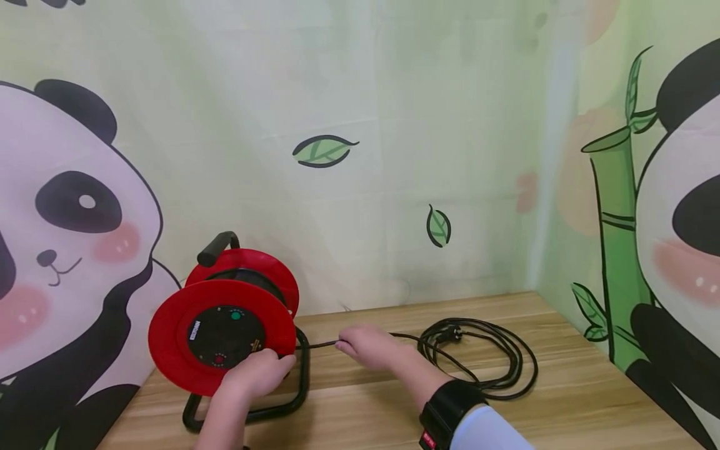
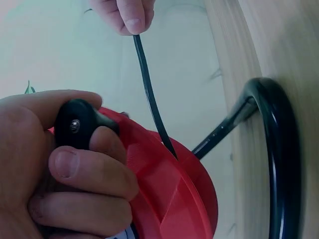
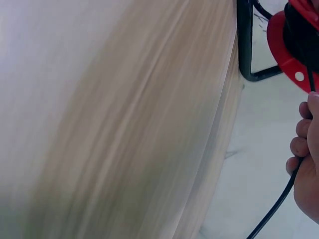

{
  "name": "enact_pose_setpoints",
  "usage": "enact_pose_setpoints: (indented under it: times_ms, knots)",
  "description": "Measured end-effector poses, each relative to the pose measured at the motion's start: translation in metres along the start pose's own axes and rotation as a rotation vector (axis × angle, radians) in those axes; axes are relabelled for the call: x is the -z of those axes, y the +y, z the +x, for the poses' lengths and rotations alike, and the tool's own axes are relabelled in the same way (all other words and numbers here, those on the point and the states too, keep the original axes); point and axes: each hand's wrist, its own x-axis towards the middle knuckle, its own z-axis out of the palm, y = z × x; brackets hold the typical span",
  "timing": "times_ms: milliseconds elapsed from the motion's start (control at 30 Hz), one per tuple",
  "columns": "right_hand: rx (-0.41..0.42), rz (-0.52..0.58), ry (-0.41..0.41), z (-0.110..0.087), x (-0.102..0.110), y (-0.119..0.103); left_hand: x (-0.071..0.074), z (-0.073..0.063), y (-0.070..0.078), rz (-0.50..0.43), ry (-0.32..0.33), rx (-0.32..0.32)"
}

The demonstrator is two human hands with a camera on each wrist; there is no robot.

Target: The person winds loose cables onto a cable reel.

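Note:
A red cable reel (image 1: 169, 337) with a black hub stands on its black tubular frame at the left of the table. My left hand (image 1: 255, 378) grips the black crank knob (image 2: 75, 122) on the reel's near face, fingers curled round it. To the right of the reel, my right hand (image 1: 368, 347) holds the black cable (image 1: 320, 344), which runs taut from between the red discs into its fingers. Behind that hand the cable continues to a loose coil (image 1: 520, 369) on the tabletop, with the plug (image 1: 450, 334) lying inside the loops.
The wooden table (image 1: 349, 419) reaches back to a cloth backdrop (image 1: 394, 262) printed with pandas, leaves and bamboo. A black carrying handle (image 1: 216, 249) rises from the top of the reel. The frame's lower bar (image 1: 281, 409) juts out toward the front.

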Motion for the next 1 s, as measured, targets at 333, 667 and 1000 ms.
enact_pose_setpoints:
  times_ms: [333, 667, 1000]
  knots:
    - [-0.005, -0.091, -0.003, 0.015, -0.01, -0.028, -0.015, 0.028, -0.054, 0.083, -0.074, -0.016]
    - [-0.016, -0.091, -0.016, 0.021, -0.017, -0.042, -0.016, 0.022, -0.063, 0.149, -0.113, 0.018]
    - [-0.026, -0.063, -0.028, 0.021, -0.015, -0.043, -0.005, 0.0, -0.04, 0.162, -0.1, 0.03]
